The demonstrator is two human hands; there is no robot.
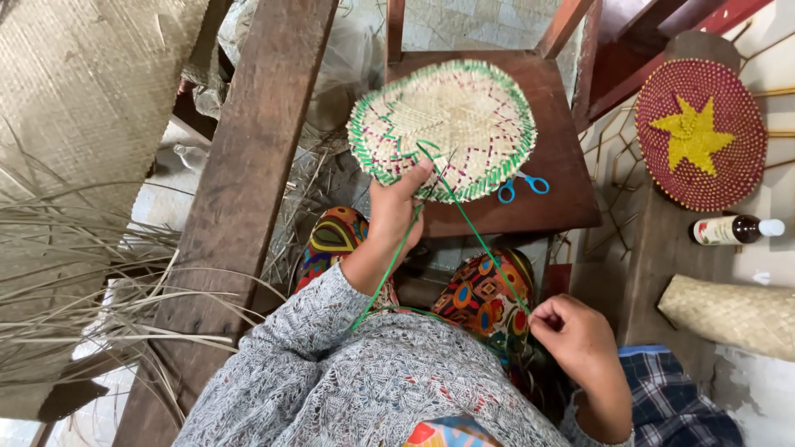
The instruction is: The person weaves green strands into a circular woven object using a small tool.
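My left hand grips the near rim of a round woven straw fan with a green stitched border and pink pattern lines, holding it up over a wooden chair seat. A green plastic strand runs from the fan's edge down to my right hand, which pinches it near my lap. A second length of the strand drops past my left wrist to my grey knitted sleeve. Small blue-handled scissors lie on the seat just right of the fan.
A finished red woven fan with a yellow star rests on a board at right, with a small brown bottle and a plain woven piece below it. A thick wooden beam crosses left. Dry straw and woven matting lie far left.
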